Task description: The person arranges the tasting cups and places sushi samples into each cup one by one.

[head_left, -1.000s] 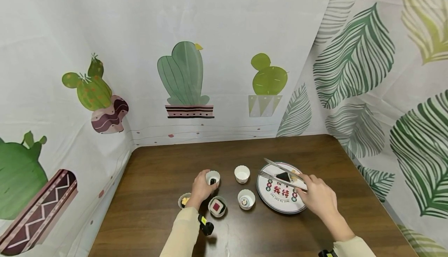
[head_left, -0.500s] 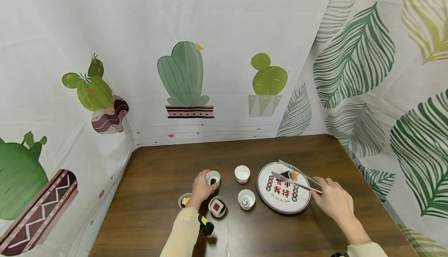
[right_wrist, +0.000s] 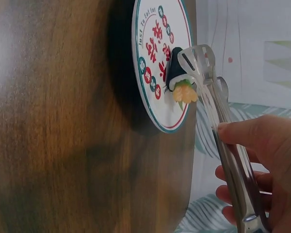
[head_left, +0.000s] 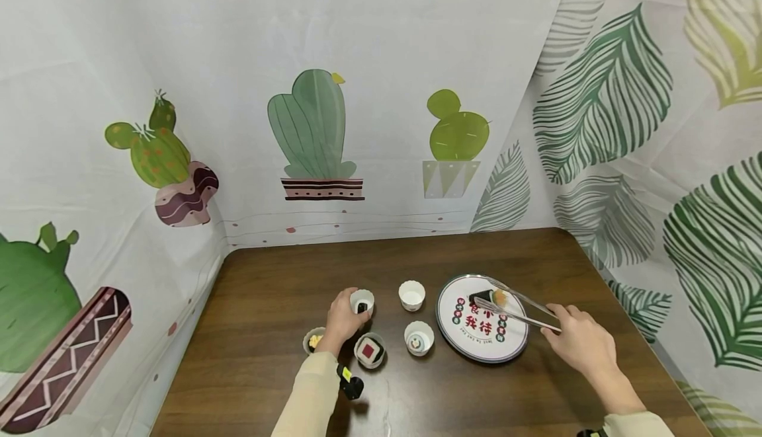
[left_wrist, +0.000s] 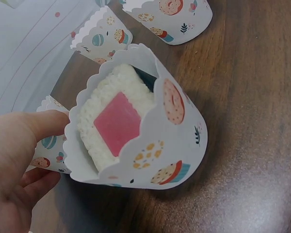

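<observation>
My right hand [head_left: 583, 341] holds metal tongs [right_wrist: 233, 167], their arms spread apart. The tips are over the round white plate [head_left: 457, 339] with red characters. In the head view a sushi hand roll [right_wrist: 176, 70], dark-wrapped with an orange end, appears between the two tips; it lies on the plate. At centre left, my left hand [head_left: 342, 319] grips a white paper cup [head_left: 369, 299] with thumb and fingers at its sides. A small black piece [head_left: 362, 308] shows inside that cup. Right by this hand stands another cup [left_wrist: 184, 138] with a rice block [left_wrist: 94, 114] topped in pink.
A cup with yellow food [head_left: 314, 341] sits partly behind the left wrist. Two more cups stand between the left hand and the plate: a far white cup [head_left: 411, 297] and a nearer cup [head_left: 427, 343] holding a round piece. A printed curtain [head_left: 381, 126] borders the brown table [head_left: 286, 272].
My right hand has drawn back to the right with the tongs, whose tips shifted right on the plate. The hand roll now lies more sideways, its orange end rightward. The left hand stayed in place.
</observation>
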A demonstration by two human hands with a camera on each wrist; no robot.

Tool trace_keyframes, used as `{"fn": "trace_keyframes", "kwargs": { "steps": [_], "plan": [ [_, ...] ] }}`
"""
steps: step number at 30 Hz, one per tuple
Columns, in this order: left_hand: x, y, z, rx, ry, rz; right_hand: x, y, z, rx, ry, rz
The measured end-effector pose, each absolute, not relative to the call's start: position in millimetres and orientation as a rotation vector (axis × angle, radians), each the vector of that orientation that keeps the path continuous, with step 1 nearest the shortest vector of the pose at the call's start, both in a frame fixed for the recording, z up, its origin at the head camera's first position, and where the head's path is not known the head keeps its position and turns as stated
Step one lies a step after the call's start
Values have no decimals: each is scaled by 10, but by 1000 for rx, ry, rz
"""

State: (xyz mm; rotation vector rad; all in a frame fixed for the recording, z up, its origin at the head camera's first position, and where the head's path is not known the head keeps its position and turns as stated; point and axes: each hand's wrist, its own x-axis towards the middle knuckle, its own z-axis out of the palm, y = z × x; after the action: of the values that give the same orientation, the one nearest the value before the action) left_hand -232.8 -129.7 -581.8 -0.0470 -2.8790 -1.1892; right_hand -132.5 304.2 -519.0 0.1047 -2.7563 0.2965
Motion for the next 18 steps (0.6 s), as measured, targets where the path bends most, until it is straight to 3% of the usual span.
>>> {"fn": "trace_keyframes", "kwargs": {
  "steps": [18],
  "plan": [
    [-2326, -1296, -5814, -45, -2878, -1174, -1326, 3136, -5219, 103, -2872, 305]
  ]
}}
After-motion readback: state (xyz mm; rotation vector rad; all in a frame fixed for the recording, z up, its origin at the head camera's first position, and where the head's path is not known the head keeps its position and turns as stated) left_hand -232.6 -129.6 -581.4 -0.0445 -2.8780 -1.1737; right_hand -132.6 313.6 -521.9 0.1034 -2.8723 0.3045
